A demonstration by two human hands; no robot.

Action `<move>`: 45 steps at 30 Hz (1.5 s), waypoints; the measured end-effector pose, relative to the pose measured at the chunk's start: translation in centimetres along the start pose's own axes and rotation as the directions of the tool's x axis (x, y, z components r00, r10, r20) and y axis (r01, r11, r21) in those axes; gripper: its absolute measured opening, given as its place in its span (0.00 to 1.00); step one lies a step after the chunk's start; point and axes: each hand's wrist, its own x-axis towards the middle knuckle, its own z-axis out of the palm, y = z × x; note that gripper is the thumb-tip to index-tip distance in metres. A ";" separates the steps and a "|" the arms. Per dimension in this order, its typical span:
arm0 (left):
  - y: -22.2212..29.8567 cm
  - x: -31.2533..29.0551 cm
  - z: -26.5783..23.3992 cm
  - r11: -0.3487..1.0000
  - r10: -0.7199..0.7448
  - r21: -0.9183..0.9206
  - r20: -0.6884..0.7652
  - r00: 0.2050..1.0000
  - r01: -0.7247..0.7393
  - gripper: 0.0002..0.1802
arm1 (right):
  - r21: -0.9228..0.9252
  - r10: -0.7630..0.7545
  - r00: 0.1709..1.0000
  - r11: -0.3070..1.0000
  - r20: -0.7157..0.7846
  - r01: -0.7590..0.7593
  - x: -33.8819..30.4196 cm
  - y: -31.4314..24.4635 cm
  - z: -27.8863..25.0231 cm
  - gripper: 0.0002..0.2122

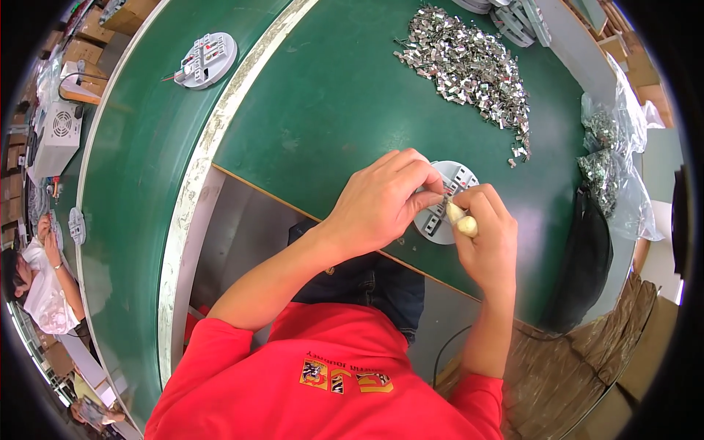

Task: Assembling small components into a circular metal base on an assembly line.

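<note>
A round, light grey plastic base (438, 233) with dark slots lies on the green table in front of me, partly covered by both hands. My left hand (378, 202) reaches over its left side, thumb and forefinger pinched together at the middle of the base. What that pinch holds is too small to make out. In my right hand (488, 231) is a hand tool with a pale cream, rounded handle (462, 221). The tool's tip points in at the left fingertips and is hidden there.
A heap of small shiny metal clips (469, 70) spreads beyond my hands. Stacked grey parts (517, 22) stand at the far right. Clear plastic bags (620, 158) and a black bag (579, 264) line the right side. Leftward, a green conveyor (132, 198) carries a similar base (209, 60); another person (51, 282) sits beyond.
</note>
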 end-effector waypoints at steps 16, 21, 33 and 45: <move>-1.6 -1.4 -0.2 0.998 -0.059 -0.017 -0.020 0.998 0.058 0.05 | -0.248 -0.043 0.983 0.965 0.180 0.088 0.0 -1.2 1.3 0.12; -0.4 -0.9 -0.2 0.999 -0.053 -0.010 0.027 0.998 0.053 0.06 | -0.109 -0.082 0.996 0.991 -0.024 0.079 -2.0 0.3 1.2 0.13; 0.7 -0.4 0.4 0.992 -0.087 -0.086 0.027 0.996 0.089 0.06 | 0.025 -0.064 0.993 0.997 -0.096 0.067 -2.4 0.9 0.1 0.10; 0.4 -1.0 0.2 0.971 -0.158 -0.172 0.074 0.985 0.169 0.06 | 0.039 -0.137 0.983 0.989 -0.126 0.143 -2.2 1.3 1.1 0.10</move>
